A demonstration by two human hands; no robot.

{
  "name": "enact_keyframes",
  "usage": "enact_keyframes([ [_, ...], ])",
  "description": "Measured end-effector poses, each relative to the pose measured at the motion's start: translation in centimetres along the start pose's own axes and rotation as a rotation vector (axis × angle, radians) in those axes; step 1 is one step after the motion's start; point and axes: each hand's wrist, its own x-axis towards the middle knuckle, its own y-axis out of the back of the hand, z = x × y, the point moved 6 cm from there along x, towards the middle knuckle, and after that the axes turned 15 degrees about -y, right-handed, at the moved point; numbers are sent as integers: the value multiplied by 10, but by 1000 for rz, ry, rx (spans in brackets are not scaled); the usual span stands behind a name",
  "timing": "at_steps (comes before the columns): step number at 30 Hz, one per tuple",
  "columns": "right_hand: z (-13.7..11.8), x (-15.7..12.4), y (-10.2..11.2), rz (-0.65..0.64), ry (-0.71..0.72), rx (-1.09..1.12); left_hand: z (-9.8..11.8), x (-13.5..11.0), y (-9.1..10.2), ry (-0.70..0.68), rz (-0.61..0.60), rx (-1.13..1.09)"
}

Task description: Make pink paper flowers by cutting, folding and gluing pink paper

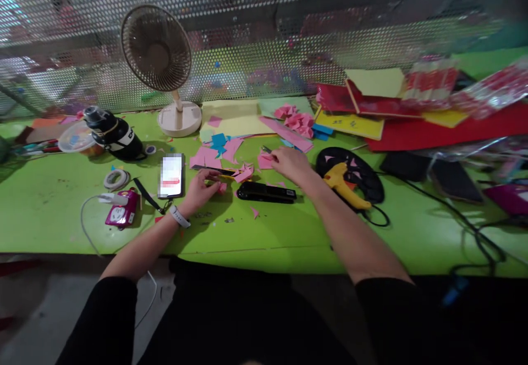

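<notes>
My left hand (201, 193), with a white band on the wrist, is low over the table, fingers curved and closed at a small pink paper scrap (223, 187). Just beyond its fingers lie scissors or a similar long dark tool with yellow parts (227, 172), partly covered by crumpled pink paper (244, 173). My right hand (290, 162) pinches a pink paper piece (265, 161); a short dark pointed thing (267, 149) shows at its fingertips, its kind unclear. Between and in front of both hands lies a black stapler (266, 192).
Left are a phone (170, 175), a purple power adapter (122, 209), a tape roll (116, 179), a black bottle (113, 134) and a fan (180, 119). Pink flowers (295, 120) and paper sheets (231, 113) lie behind. A yellow glue gun (346, 186) rests on a black tray (373, 181).
</notes>
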Motion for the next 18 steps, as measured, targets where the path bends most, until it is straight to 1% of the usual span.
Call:
enact_keyframes([
  [4,2,1,10,17,35,102,8,1,2,-108,16,37],
  [7,5,2,13,12,47,171,17,2,5,-169,65,27],
  [10,9,4,18,68,38,317,27,6,10,-204,118,24],
  [12,13,7,19,88,33,406,33,11,12,-201,130,3],
  [14,15,9,20,100,27,473,37,18,12,-165,110,-58],
  [16,14,8,22,125,38,557,40,28,9,-112,78,-133],
  [18,9,3,27,151,68,668,44,38,3,-75,63,-253],
])
